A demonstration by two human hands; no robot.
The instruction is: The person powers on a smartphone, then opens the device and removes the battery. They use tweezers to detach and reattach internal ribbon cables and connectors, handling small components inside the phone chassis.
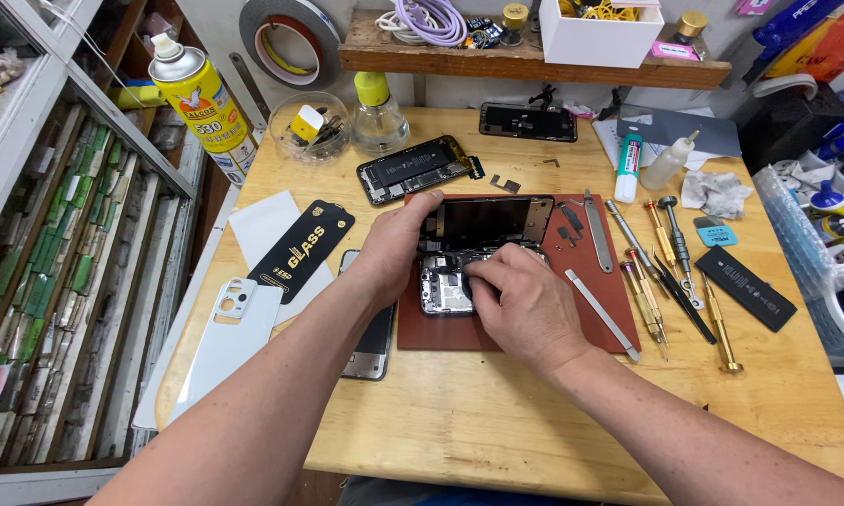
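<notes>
**A:** What are the hands doing? **B:** The left hand (398, 245) clamps the left edge of the opened phone (459, 272), thumb up by the lifted screen (485, 223), seemingly to steady it. The right hand (525, 302) rests on the phone's lower right, fingertips (473, 272) pinched together down in the exposed insides; whether they grip a part, I cannot tell.

**A:** Where does the phone sit? **B:** On a red-brown work mat (590, 281) in the middle of the wooden table (459, 422), probably to stop it sliding.

**A:** And around the phone? **B:** Just right of it, two flat metal pry tools (598, 232) lie on the mat; farther right, a row of screwdrivers (661, 272) and a black battery (746, 287), within the right hand's reach. Behind it lies another opened handset (412, 169), then a glass bowl (309, 126) of small parts. Left of it sit a black protector sleeve (302, 249) and a white back cover (234, 328); far left behind, a yellow spray can (201, 98).
</notes>
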